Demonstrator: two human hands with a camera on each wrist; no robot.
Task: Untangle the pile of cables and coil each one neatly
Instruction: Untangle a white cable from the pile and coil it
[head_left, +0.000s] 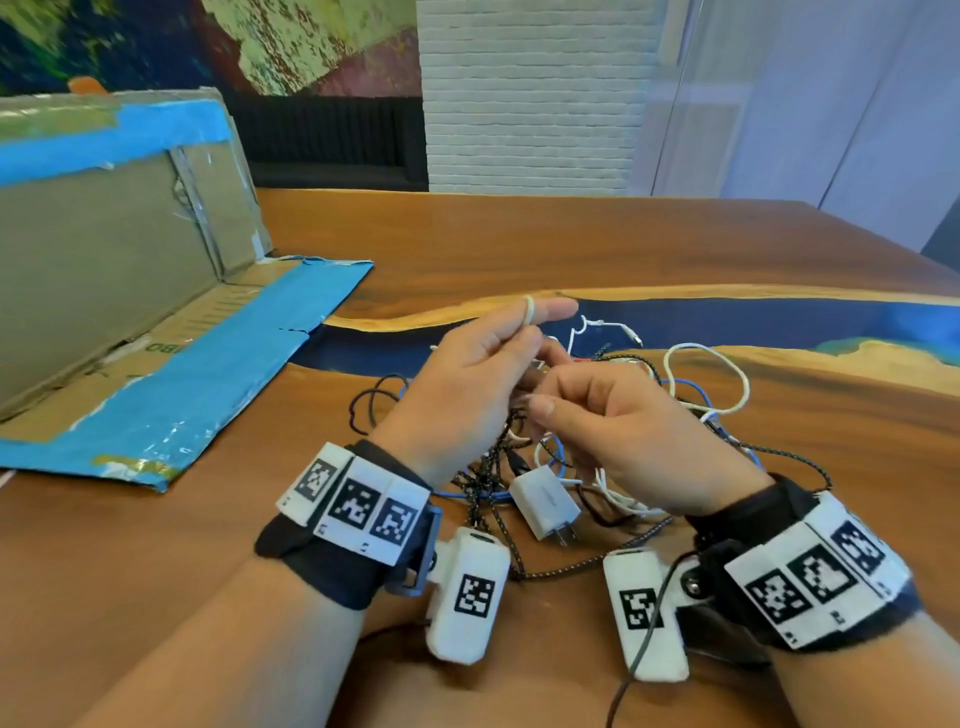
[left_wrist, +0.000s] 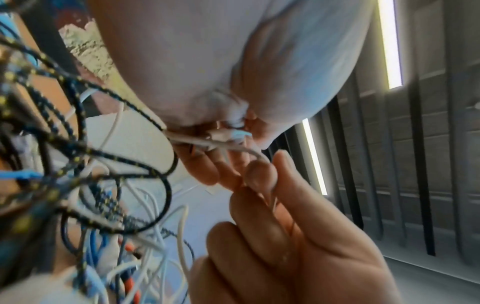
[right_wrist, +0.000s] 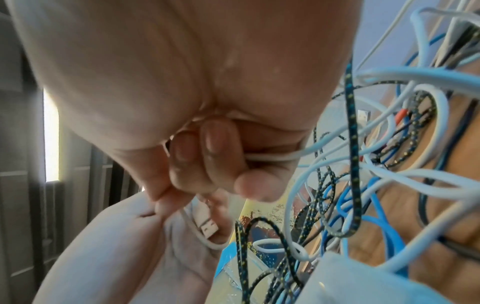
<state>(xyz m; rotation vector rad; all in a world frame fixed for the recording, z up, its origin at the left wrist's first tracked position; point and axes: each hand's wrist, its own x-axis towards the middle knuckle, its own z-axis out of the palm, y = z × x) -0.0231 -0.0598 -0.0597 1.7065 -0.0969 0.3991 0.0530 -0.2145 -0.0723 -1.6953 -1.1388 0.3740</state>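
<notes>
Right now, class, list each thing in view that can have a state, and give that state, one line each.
Left hand: raised over the pile, white cable looped round the forefinger.
Right hand: fingers curled, pinching the white cable.
White cable: partly lifted, its USB plug free between the hands.
Cable pile: still tangled on the table.
White charger: lying in the pile, prongs out.
Cardboard box: flap open and flat.

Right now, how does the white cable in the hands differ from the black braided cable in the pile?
The white cable is smooth, thin and plain; the black braided cable is textured with yellow flecks. The white cable is lifted, looped over the left hand forefinger and pinched by the right hand; the black braided cable lies untouched on the table. Both remain uncoiled.
</notes>
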